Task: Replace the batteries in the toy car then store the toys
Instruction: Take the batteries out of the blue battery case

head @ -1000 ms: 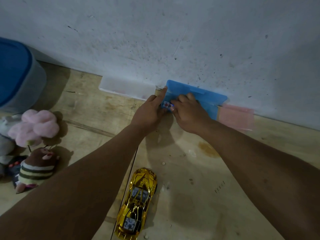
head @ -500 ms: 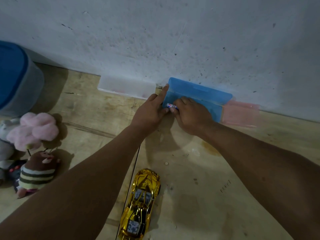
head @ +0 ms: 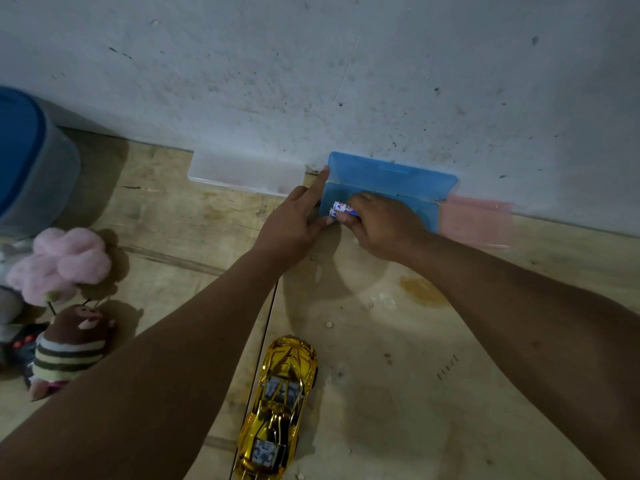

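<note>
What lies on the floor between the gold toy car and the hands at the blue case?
Head view: bare wooden floor with small crumbs separates the gold toy car from both hands.

The toy car (head: 277, 407) is finished in shiny gold. The box (head: 391, 183) is coloured blue. The plush toy (head: 71, 351) is striped brown and cream.

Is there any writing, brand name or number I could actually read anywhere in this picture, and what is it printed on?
"A": a red capital letter, repeated on the white-and-blue labels of the small batteries that the right hand grips at the open blue plastic case.
The rest of the battery print is too small and blurred to read.
The shiny gold toy car shows window patterns only, no readable text.
</note>
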